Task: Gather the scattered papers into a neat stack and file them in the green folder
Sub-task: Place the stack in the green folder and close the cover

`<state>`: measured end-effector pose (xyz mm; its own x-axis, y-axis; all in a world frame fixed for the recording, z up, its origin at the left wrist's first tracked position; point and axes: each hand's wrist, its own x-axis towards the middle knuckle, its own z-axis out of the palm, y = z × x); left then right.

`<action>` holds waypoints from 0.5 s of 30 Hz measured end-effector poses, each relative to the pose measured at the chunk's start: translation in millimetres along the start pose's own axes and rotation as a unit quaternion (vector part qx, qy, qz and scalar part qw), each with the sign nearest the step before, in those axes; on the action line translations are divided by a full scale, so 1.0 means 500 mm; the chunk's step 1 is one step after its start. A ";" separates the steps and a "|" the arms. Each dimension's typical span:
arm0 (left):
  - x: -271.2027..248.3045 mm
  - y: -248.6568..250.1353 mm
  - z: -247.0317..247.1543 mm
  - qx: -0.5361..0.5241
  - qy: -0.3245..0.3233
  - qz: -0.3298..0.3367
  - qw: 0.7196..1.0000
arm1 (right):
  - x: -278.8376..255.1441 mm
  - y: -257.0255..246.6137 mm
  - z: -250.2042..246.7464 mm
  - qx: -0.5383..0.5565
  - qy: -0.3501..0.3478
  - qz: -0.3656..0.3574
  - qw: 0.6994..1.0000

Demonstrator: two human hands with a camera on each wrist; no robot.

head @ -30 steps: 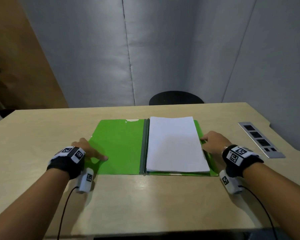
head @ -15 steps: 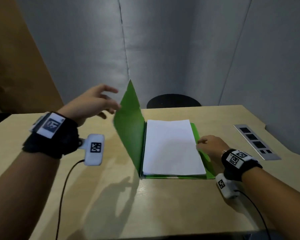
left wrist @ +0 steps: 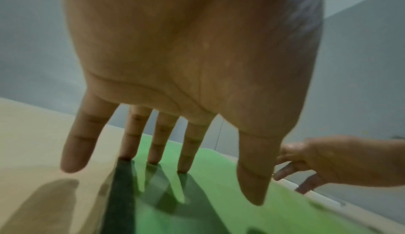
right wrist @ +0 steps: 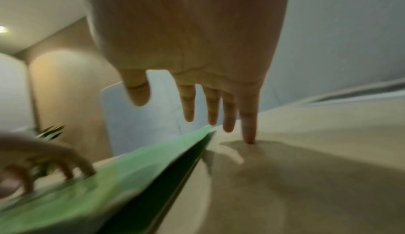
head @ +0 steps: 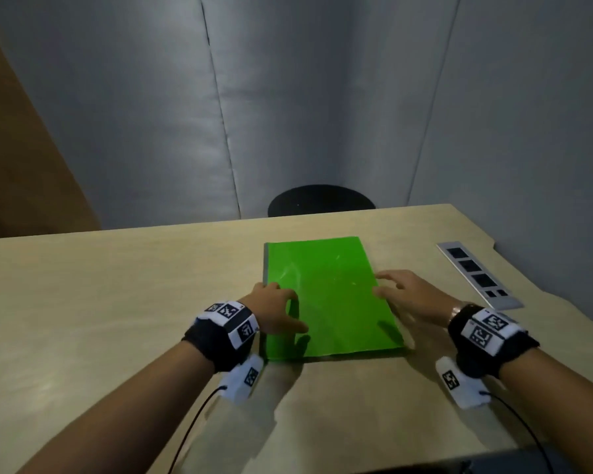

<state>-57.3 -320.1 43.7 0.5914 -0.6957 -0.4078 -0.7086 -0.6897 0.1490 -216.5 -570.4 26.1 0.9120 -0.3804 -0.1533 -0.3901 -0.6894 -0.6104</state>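
Folder: I see the green folder point(head: 329, 295) closed and flat on the table point(head: 117, 302), right of centre in the head view.
Long axis: it runs from the lower centre of the frame up toward the far table edge, spine on the left side of the frame, free edge on the right.
Left hand: my left hand point(head: 274, 311) sits at the spine side, low on the cover. In the left wrist view the fingers point(left wrist: 188, 151) are straight and spread, tips down on the green near the dark spine strip. It grips nothing.
Right hand: my right hand point(head: 404, 295) lies just beside the free edge, fingers loosely extended. In the right wrist view one fingertip point(right wrist: 248, 134) touches the table; the others hover by the folder's corner. It holds nothing.
Key relation: the folder lies between the two hands, each at one long side. I judge the left to be nearer, since it already rests on the cover.
Papers: none show anywhere on the table; I take them to be under the cover but cannot see them.
Gap at edge: the right wrist view shows the cover riding slightly above the back leaf at the free edge, so I judge it may need pressing flat.
Hard to read: both wrist views are blurred; the folder's near left corner is hidden behind my left wrist.
Elsewhere: a grey socket strip point(head: 476, 273) at the right, a dark chair back point(head: 320, 200) beyond the table.
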 end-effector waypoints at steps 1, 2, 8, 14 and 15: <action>-0.007 -0.001 -0.003 -0.005 -0.009 -0.006 1.000 | -0.018 -0.018 0.005 -0.049 -0.023 -0.023 0.998; -0.016 -0.002 -0.002 -0.002 -0.022 -0.012 1.000 | -0.034 -0.034 0.014 -0.099 -0.049 -0.045 0.993; -0.053 -0.010 0.042 0.021 0.004 -0.049 0.999 | -0.073 -0.067 0.069 -0.301 -0.095 -0.103 0.943; -0.001 0.018 0.037 -0.077 0.045 -0.014 0.996 | -0.037 -0.051 0.047 -0.318 -0.072 -0.045 0.944; 0.020 0.030 0.035 -0.100 0.053 -0.009 0.994 | -0.024 -0.041 0.037 -0.321 -0.057 -0.027 0.945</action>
<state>-68.8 -333.9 26.3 0.6488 -0.6921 -0.3163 -0.6125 -0.7216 0.3226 -217.3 -540.1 25.8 0.9259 -0.2912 -0.2405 -0.3066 -0.9514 -0.0285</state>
